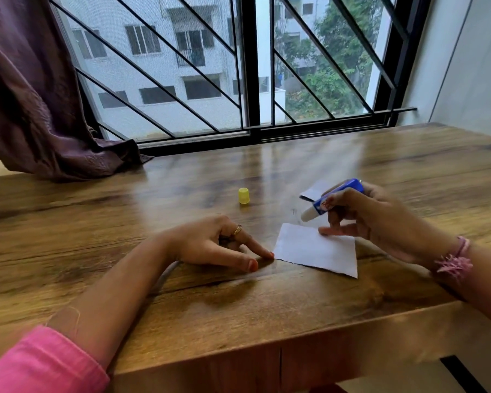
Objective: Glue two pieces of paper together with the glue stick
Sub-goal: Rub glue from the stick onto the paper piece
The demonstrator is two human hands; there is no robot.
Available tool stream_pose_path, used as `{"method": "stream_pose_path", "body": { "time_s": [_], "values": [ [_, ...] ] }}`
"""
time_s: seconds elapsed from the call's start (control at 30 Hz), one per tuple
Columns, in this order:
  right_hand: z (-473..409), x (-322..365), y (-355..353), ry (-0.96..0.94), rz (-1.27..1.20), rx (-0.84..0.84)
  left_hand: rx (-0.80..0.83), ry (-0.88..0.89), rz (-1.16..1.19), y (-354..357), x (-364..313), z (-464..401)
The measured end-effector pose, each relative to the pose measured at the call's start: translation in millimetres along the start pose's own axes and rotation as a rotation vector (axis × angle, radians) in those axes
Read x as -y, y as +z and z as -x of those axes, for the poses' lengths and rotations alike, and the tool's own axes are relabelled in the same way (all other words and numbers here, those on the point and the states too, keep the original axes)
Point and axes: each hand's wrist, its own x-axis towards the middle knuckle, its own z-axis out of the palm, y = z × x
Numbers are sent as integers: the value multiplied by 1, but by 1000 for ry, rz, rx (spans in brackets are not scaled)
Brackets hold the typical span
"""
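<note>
A white piece of paper lies flat on the wooden table. My right hand grips an uncapped blue glue stick, its white tip held just above the paper's far edge; one finger of that hand touches the paper's top edge. A second, smaller paper piece lies behind the glue stick, partly hidden by it. My left hand rests on the table with two fingers stretched out, their tips at the paper's left corner. The yellow cap stands alone farther back.
A purple curtain drapes onto the table's back left. A barred window runs along the far edge. The table's front edge is close to me, with a dark slot at the lower right.
</note>
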Motion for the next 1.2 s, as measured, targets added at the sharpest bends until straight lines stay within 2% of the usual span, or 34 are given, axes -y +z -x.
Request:
{"method": "stream_pose_path", "body": {
  "time_s": [0.17,0.37,0.57,0.77,0.83,0.97,1.1,1.2],
  "values": [
    [16,-5,6,42,-112,16,-57,49,34,0,0,2],
    [18,-13,23,64,-171,-110,-148,84,-6,7,-3,0],
    [21,-11,40,54,-311,-138,-320,64,-351,20,-4,-11],
    [17,-6,30,81,-446,-218,-459,-5,-383,27,-5,-20],
    [11,2,19,22,-398,-209,-464,-12,-388,27,-5,-20],
    [-4,9,-2,1,-117,-150,-462,-70,-379,28,-6,-21],
    [-12,-3,-9,26,30,-90,-399,-104,-337,25,-9,-21],
    [-13,-7,-9,-29,138,-74,-330,-130,-318,20,-10,-20]
  ]
}}
